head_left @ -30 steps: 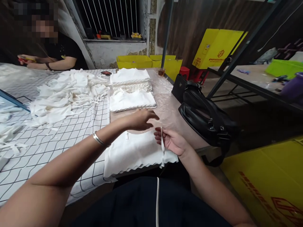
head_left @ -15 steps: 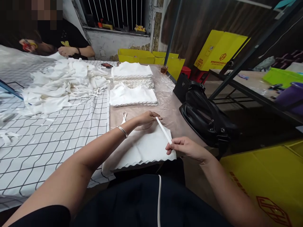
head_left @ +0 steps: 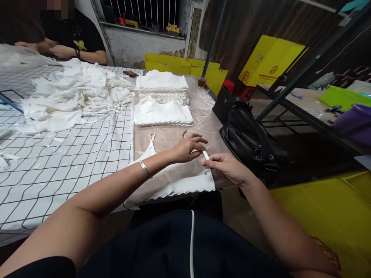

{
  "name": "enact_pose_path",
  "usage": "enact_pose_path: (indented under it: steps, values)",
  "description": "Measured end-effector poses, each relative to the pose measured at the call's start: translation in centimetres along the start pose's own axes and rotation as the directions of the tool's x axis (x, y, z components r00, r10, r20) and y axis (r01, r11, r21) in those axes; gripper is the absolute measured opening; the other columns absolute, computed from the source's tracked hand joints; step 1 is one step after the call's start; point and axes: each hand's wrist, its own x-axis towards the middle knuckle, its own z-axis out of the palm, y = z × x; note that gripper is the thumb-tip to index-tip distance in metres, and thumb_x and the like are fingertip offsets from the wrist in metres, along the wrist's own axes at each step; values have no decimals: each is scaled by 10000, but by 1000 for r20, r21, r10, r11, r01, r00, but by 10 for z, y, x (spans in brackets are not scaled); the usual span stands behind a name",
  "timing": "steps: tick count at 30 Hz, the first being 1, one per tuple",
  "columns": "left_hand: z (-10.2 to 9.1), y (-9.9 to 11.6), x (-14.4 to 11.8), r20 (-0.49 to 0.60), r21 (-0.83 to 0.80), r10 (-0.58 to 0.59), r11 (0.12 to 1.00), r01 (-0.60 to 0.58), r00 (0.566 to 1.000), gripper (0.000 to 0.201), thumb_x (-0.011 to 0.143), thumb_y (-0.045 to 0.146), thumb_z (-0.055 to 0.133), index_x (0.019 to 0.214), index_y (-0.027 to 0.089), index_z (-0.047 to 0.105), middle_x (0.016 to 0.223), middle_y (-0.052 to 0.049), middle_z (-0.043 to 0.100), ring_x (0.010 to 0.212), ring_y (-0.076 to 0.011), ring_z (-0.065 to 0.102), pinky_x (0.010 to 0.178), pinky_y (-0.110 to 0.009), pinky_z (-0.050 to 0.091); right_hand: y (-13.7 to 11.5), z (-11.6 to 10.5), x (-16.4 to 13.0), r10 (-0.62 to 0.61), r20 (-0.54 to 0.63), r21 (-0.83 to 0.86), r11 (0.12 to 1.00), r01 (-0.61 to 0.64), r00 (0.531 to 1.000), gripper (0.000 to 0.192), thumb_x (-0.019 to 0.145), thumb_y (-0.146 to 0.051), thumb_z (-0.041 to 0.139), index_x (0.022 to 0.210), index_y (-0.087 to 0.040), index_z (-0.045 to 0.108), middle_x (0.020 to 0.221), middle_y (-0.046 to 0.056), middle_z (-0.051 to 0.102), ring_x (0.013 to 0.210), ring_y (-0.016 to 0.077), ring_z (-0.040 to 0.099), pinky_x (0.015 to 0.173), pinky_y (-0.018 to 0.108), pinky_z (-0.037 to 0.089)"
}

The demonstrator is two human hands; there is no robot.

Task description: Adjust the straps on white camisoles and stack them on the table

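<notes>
Right hand [head_left: 224,168] is pinching a white strap [head_left: 205,155] between thumb and fingers. Just beside it, the left hand [head_left: 189,148] is holding its fingers spread near the strap's upper end; whether it is gripping that end I cannot tell. Below both, a white garment [head_left: 185,187] with a scalloped hem is lying along the near edge of the surface [head_left: 203,112], its other strap [head_left: 152,137] forming a loop to the left. Beyond the hands, a stack of white garments [head_left: 164,113] is resting flat. Leftward, a loose white heap [head_left: 78,88] is covering part of a checked cloth [head_left: 95,154]. Rightward, a black bag [head_left: 246,135] is sitting at the surface's edge. At the far left, a co-worker [head_left: 87,42] in black is sitting behind the heap.
</notes>
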Motion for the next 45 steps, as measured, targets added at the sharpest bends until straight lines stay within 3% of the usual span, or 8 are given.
enact_pose_path:
  steps: [6,10,15,20,25,30,37,45]
  values:
    - [-17,-12,17,-133,27,-56,998,60,990,212,872,254,532,914,277,738,1252,-19,654,1270,-267,445,1101,-600,58,3,-9,8,126,142,86,987,-139,982,365,614,-430,850,793,-128,747,724,32,657,590,65,499,503,195,349]
    - [-17,-19,24,-143,64,-155,984,165,978,203,856,213,544,913,263,732,1201,-22,674,1208,-264,486,1084,-582,118,2,-9,20,173,176,174,963,-204,969,412,539,-367,904,823,-136,714,754,36,697,598,73,580,542,184,456]
    - [-8,-24,-1,-236,73,-441,880,468,866,228,819,167,561,1016,206,670,1168,-91,646,1111,-279,543,944,-485,316,0,-5,38,156,102,292,940,-179,983,364,592,-323,889,730,-160,594,690,22,698,555,86,611,529,189,495]
    - [13,-7,-45,-36,100,-542,834,542,840,163,842,323,604,933,191,632,1003,-77,679,998,-282,566,894,-468,328,5,0,50,158,1,335,930,-149,987,269,712,-235,807,734,-182,544,687,25,700,569,101,633,559,208,522]
    - [26,2,-58,14,181,-568,811,557,823,278,806,416,677,961,188,636,1090,-108,667,1067,-328,539,896,-487,315,11,6,57,139,-47,348,930,-114,989,336,575,-201,869,711,-183,562,676,-13,667,624,114,644,632,240,543]
    - [28,-3,-52,88,105,-589,807,581,803,233,809,383,674,945,194,674,1075,-102,683,1066,-327,546,893,-488,310,20,12,64,26,-31,236,972,-17,999,415,493,-245,882,793,-184,602,710,-14,676,642,119,621,670,270,513]
    - [36,-7,-47,21,-4,-593,805,594,805,203,830,379,658,877,195,731,999,-81,699,1057,-304,553,918,-495,298,37,18,78,-204,-29,-102,975,200,979,306,580,-298,784,809,-192,610,764,-9,655,739,143,604,764,304,472]
    - [38,-8,-47,14,-57,-596,801,596,803,187,820,351,652,798,179,722,954,-86,707,1024,-289,558,922,-496,297,41,20,76,-243,-5,-158,958,240,970,255,604,-310,752,799,-200,629,801,4,664,758,155,612,770,314,489]
